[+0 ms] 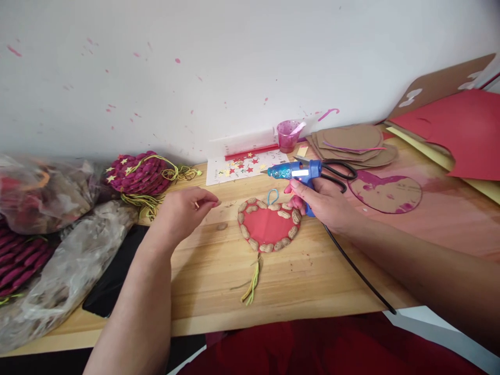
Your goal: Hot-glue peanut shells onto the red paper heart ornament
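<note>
My right hand (326, 200) is wrapped round a blue hot glue gun (291, 171), its nozzle pointing left above the table. Just below the gun lies a red heart (265, 226) edged with peanuts in their shells (282, 244). A light blue loop (273, 197) sits at its top, and a yellow-green yarn tassel (253, 284) hangs from its lower point. Left of the heart, my left hand (183, 211) hovers with thumb and fingertips pinched together. Whatever is between those fingertips, if anything, is too small to name.
Scissors (341, 169), cardboard hearts (351, 140) and a pink-stained cup (289, 136) stand behind. Star cutouts lie on a white sheet (216, 169). Plastic bags (78, 265) and a magenta bundle (142, 174) fill the left. Red paper (464, 127) is right. The gun's cord (357, 271) crosses the front edge.
</note>
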Available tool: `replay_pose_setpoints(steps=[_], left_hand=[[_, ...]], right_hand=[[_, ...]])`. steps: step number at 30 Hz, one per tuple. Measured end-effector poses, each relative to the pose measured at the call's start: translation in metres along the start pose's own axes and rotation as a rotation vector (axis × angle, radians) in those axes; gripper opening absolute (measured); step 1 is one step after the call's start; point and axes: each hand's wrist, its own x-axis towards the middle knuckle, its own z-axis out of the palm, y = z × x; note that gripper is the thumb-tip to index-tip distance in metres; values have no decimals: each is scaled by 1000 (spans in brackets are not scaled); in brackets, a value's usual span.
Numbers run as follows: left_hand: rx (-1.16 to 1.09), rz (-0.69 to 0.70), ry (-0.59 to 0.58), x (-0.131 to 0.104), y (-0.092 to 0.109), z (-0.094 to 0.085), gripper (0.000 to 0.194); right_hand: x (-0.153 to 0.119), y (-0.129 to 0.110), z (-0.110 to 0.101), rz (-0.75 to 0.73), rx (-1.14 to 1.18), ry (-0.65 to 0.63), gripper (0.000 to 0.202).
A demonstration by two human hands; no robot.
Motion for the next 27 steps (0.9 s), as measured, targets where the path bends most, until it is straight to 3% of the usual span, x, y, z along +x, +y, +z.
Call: replay_pose_setpoints(steps=[2, 7, 12, 15, 18, 22, 27], left_hand=[[-76, 30, 54, -2, 9, 1, 19], [-280, 84, 6, -5, 36, 12, 15], [-821, -122, -82, -4, 49, 22, 18], [-1211, -261, -115, -2, 48, 25, 33], [-1460, -356, -146, -1, 44, 26, 39], [-1585, -378, -173, 0, 40, 28, 38], [-1623, -400, -173, 1, 36, 30, 38]], right_hand=[[-1, -1, 1, -14, -15, -2, 49], [-2, -2, 1, -21, -14, 21, 49], [-8, -7, 0, -58, 20, -33, 48], [-18, -13, 0, -98, 47, -132, 48], [-30, -16, 2, -198, 12, -201, 42], [-38, -15, 3, -294, -123, -260, 42], [-38, -12, 1, -305, -188, -282, 42]])
